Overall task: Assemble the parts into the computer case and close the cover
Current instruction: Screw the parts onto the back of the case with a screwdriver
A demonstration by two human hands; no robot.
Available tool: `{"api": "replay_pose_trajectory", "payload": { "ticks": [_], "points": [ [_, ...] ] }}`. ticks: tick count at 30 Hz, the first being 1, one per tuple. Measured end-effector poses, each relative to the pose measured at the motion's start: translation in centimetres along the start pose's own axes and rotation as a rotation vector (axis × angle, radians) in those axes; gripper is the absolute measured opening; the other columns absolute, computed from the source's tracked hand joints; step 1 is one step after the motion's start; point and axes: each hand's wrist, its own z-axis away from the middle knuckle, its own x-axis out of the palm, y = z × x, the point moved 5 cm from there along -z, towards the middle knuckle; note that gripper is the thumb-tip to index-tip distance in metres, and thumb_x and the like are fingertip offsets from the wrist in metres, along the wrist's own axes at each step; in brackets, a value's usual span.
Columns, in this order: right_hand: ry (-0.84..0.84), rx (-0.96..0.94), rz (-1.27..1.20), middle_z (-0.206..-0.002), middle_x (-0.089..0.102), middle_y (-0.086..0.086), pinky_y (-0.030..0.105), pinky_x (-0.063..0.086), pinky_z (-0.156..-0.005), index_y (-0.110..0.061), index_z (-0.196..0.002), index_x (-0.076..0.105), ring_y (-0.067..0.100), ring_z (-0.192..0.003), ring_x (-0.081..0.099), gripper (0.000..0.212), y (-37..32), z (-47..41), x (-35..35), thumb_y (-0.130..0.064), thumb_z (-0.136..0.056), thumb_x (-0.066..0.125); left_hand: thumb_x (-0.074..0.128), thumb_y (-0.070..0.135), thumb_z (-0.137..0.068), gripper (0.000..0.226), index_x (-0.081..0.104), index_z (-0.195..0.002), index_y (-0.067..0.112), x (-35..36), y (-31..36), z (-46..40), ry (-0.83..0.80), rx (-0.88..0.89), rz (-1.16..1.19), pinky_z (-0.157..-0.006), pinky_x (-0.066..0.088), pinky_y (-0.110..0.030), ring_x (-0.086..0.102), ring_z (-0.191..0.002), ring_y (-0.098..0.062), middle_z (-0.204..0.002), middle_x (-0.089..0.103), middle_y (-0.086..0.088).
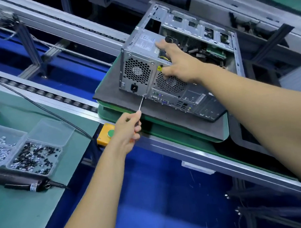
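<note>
An open grey computer case (212,35) lies on its side on a dark pad (117,97) over a green pallet, its rear panel facing me. A silver power supply (140,65) sits in its near left corner. My left hand (128,129) grips a small screwdriver (141,104) whose tip touches the power supply's lower right corner. My right hand (174,61) rests on the top edge of the power supply, fingers spread over it and thumb on the rear fan grille. Cables and a green board show inside the case.
A clear divided tray (50,130) with silver and black screws sits on the green bench at left. A black electric screwdriver (16,178) lies in front of it. A yellow button box (105,135) sits on the conveyor rail. Roller tracks run behind.
</note>
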Motion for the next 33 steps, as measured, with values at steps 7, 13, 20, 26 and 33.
{"api": "replay_pose_trajectory", "payload": {
  "ticks": [7,13,20,26,33],
  "points": [
    [-0.019,0.0,-0.04,-0.172,0.005,-0.007,0.048,0.036,-0.12,-0.034,-0.162,0.016,0.022,-0.156,0.018,0.096,0.2,-0.5,0.2,-0.017,-0.086,0.071,0.059,0.028,-0.098,0.022,0.041,-0.09,0.019,1.6,4.0,2.7,0.432,0.703,-1.246,-0.047,0.033,-0.032,0.05,-0.063,-0.024,-0.087,0.049,0.002],
    [-0.017,0.007,-0.049,-0.169,0.011,-0.007,0.046,0.041,-0.115,-0.039,-0.16,0.018,0.022,-0.152,0.027,0.096,0.1,-0.4,0.2,-0.024,-0.08,0.07,0.07,0.015,-0.092,0.012,0.059,-0.09,0.012,-0.6,-0.6,-0.7,-0.026,-0.123,0.343,-0.035,0.031,-0.014,0.051,-0.056,-0.005,-0.081,0.052,-0.003],
    [-0.009,0.008,-0.058,-0.168,0.013,-0.012,0.043,0.044,-0.111,-0.042,-0.159,0.019,0.02,-0.149,0.032,0.099,0.5,-0.7,0.4,-0.024,-0.077,0.072,0.067,0.037,-0.096,0.037,0.039,-0.081,0.016,0.6,1.1,0.4,0.287,0.35,-0.591,-0.043,0.027,-0.028,0.039,-0.054,-0.02,-0.08,0.044,-0.003],
    [-0.007,0.0,-0.071,-0.17,0.01,-0.009,0.048,0.037,-0.119,-0.039,-0.16,0.018,0.021,-0.154,0.024,0.1,0.5,-0.7,0.3,-0.021,-0.078,0.071,0.055,0.051,-0.099,0.04,0.039,-0.095,0.015,1.4,4.1,2.3,0.474,0.603,-1.314,-0.046,0.038,-0.035,0.05,-0.059,-0.029,-0.097,0.041,-0.003],
    [-0.015,-0.018,-0.022,-0.172,0.003,-0.009,0.042,0.034,-0.12,-0.037,-0.162,0.015,0.02,-0.156,0.02,0.096,0.4,-0.5,0.2,-0.018,-0.088,0.072,0.057,0.026,-0.098,0.015,0.047,-0.093,0.016,1.5,3.6,2.4,0.305,0.491,-0.941,-0.064,0.047,-0.042,0.054,-0.077,-0.025,-0.091,0.054,-0.005]
  ]
}}
